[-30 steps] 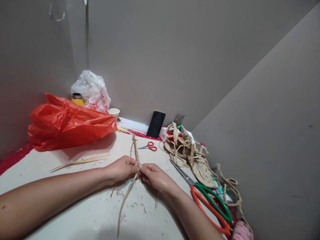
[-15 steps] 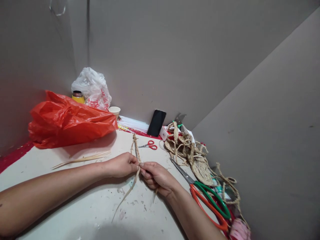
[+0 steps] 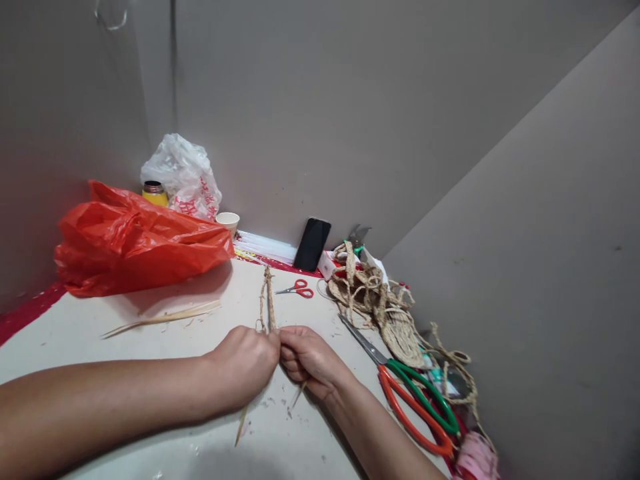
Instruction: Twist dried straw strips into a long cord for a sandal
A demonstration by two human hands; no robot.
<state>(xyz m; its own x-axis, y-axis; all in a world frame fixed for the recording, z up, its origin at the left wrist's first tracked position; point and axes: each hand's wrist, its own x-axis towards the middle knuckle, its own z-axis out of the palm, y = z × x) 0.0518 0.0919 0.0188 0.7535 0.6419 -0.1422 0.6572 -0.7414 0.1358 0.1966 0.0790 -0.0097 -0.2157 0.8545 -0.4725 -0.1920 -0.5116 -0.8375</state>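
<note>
A thin braided straw cord [image 3: 271, 303] runs from the middle of the white table down to my two hands, with a second strand of it looping at its left. My left hand [image 3: 245, 367] is closed around the cord's near end, knuckles up, its fingertips hidden. Touching it on the right, my right hand [image 3: 307, 360] pinches straw at the same spot with its fingers curled. One loose straw end [image 3: 241, 427] hangs out below my left hand, and another pokes out under my right palm. Small red-handled scissors [image 3: 300, 289] lie just beyond the cord.
Large scissors [image 3: 415, 393] with green and orange handles lie at the right, beside a heap of braided straw [image 3: 370, 287]. A red plastic bag [image 3: 145, 247], a paper cup [image 3: 229, 221] and a leaning phone [image 3: 313, 245] line the back. Loose straw strips [image 3: 170, 317] lie left.
My left hand has rolled over and moved nearer, its back now covering the join and most of the hanging straw. My right hand keeps its pinch almost in place.
</note>
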